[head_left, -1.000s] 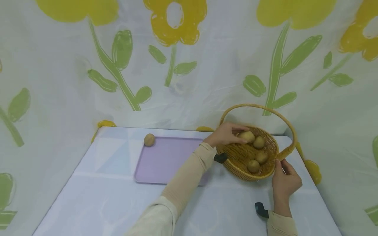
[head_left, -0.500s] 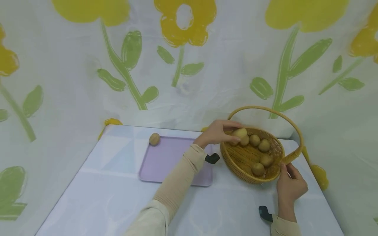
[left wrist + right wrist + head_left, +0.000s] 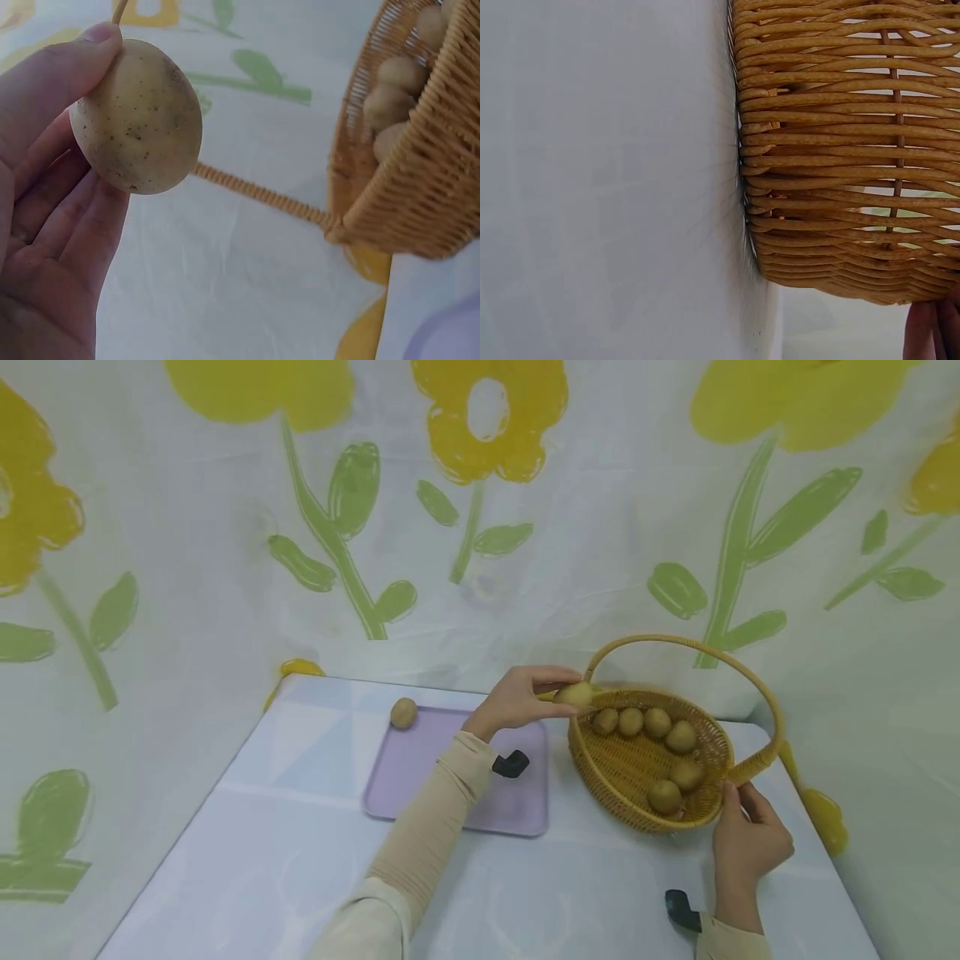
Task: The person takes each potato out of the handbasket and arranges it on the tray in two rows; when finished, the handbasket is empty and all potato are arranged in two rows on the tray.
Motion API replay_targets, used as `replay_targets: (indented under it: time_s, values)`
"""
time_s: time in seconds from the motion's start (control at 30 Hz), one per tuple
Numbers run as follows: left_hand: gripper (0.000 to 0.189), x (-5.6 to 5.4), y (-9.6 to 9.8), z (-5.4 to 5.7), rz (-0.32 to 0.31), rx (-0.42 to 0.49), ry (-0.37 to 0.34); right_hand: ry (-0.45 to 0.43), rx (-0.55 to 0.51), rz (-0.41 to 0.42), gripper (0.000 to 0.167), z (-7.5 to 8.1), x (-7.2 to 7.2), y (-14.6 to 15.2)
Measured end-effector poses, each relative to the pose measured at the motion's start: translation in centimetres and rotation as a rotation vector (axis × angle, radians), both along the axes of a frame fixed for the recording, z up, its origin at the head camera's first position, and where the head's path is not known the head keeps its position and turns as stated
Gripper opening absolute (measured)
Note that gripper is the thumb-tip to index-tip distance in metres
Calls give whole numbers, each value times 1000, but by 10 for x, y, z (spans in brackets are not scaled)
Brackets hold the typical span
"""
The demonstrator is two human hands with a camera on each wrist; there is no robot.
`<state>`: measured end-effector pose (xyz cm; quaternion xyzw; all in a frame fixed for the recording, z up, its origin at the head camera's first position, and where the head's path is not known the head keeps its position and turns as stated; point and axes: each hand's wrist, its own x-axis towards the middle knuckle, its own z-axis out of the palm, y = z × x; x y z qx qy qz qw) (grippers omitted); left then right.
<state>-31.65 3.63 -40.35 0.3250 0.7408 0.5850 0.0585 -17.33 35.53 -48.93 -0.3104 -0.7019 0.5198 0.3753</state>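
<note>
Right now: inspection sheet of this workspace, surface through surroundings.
Surface: white tabletop with pale-blue print.
Job's things: oval tan wicker basket holding at least six round tan potatoes; rectangular lavender tray, round brown potato at its far-left corner.
Clutter: nothing seen.
Grippers: left hand holds an oval yellowish potato near the basket; right hand grips the basket's right edge.
Cables: nothing seen.
Surroundings: white backdrop with yellow-flower print.

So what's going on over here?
Someone is handling potatoes. Their left hand holds one potato up by the left side of a basket, while their right hand grips the basket by its edge. Six more potatoes can be seen inside it, and another potato sits at the far left corner of the tray.
</note>
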Motion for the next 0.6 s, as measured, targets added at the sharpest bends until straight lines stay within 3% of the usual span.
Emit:
replay_targets:
  time_s: [0.2,0.6]
  values:
    - [53,2,-23,-4,50,27,-41,9,10,6,31,0,0,1]
    - [50,6,-72,-13,146,-9,34,-53,27,-4,32,-2,-1,0]
